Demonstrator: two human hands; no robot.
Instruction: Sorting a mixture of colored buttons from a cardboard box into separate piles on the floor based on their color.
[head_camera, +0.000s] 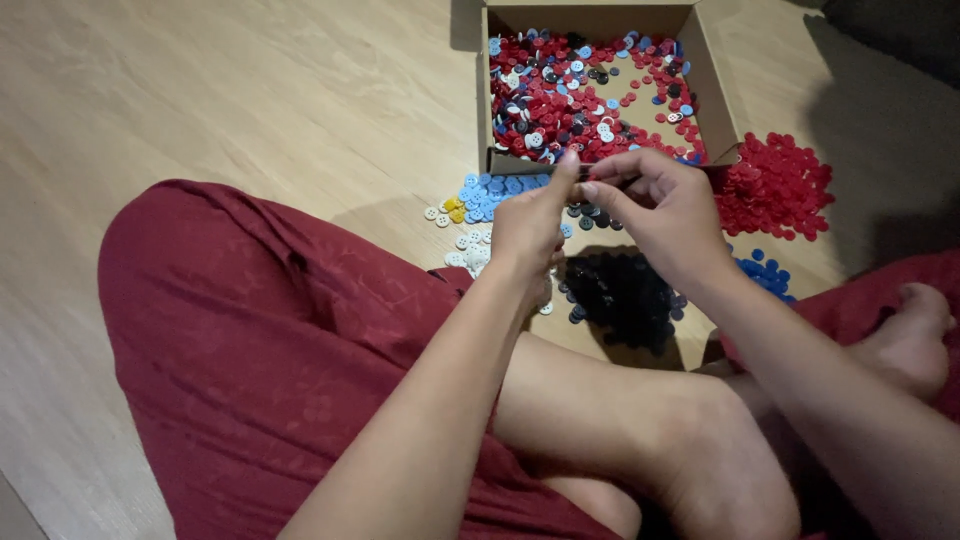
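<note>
Left hand (530, 225) and right hand (655, 205), fingertips pinched together on something small, just before box (715, 95); held item unclear, likely button: light, rigid, slippery; grip by rim.

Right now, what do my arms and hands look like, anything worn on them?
Both forearms are bare, with no sleeves in view. The left hand and right hand show no gloves, and no rings, watch or bracelets that I can make out. Fingernails look short and unpainted.

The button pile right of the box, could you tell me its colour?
Red, in the head view.
</note>
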